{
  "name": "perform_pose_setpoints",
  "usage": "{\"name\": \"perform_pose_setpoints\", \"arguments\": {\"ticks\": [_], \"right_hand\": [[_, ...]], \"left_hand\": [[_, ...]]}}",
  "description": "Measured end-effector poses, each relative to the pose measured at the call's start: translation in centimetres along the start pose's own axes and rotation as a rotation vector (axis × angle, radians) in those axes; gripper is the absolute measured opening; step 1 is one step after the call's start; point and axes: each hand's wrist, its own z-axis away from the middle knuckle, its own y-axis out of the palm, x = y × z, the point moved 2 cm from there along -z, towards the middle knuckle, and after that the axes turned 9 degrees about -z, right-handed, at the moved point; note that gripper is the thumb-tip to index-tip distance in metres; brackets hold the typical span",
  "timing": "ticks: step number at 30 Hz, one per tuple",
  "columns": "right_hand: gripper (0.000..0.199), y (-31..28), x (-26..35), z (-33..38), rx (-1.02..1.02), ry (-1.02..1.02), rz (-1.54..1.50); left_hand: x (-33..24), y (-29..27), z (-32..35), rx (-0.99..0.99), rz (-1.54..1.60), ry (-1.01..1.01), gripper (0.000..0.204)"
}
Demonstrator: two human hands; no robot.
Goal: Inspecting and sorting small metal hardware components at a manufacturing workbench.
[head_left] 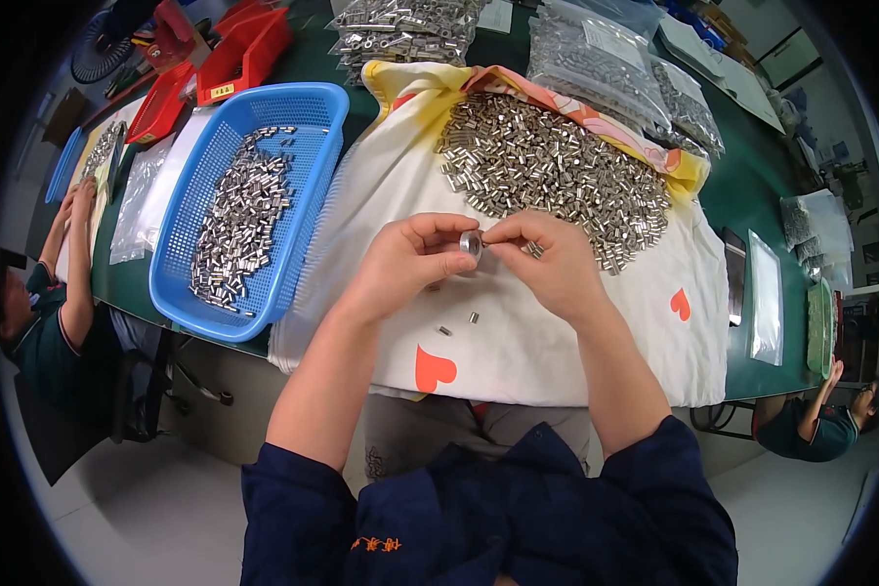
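Above the white cloth (391, 176), my left hand (403, 262) grips a round, shiny metal piece (471, 242) between thumb and fingertips. My right hand (547, 256) meets it from the other side, its thumb and forefinger pinched at the piece's face; whatever sits in that pinch is mostly hidden. Small metal cylinders (534, 249) show beneath the curled fingers of this hand. Beyond both hands spreads a large heap of short silvery cylinders (557, 166). Nearer to me, a loose cylinder (474, 317) and another cylinder (445, 330) lie on the cloth.
To the left, a blue perforated basket (166, 264) holds many cylinders. Red bins (249, 59) stand behind it. Clear bags of metal parts (596, 68) line the back of the green table (742, 205). A co-worker (59, 303) sits at far left, another person (816, 425) at far right.
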Motion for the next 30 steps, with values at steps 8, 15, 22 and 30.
{"name": "perform_pose_setpoints", "arguments": {"ticks": [8,15,22,30], "right_hand": [[0.007,1.2,0.0,0.2,-0.065,-0.119,0.099],[0.01,1.3,-0.4,0.3,-0.116,-0.273,0.265],[0.013,-0.1,-0.4,-0.2,0.033,0.081,0.011],[0.005,-1.1,-2.7,-1.0,-0.101,-0.223,0.659]], "left_hand": [[0.7,-0.4,0.0,-0.036,-0.056,-0.002,0.034],[-0.1,0.1,0.0,-0.09,-0.12,0.021,0.034],[0.2,0.3,0.0,-0.023,-0.174,-0.005,0.034],[0.2,0.5,0.0,0.008,-0.17,0.009,0.033]]}}
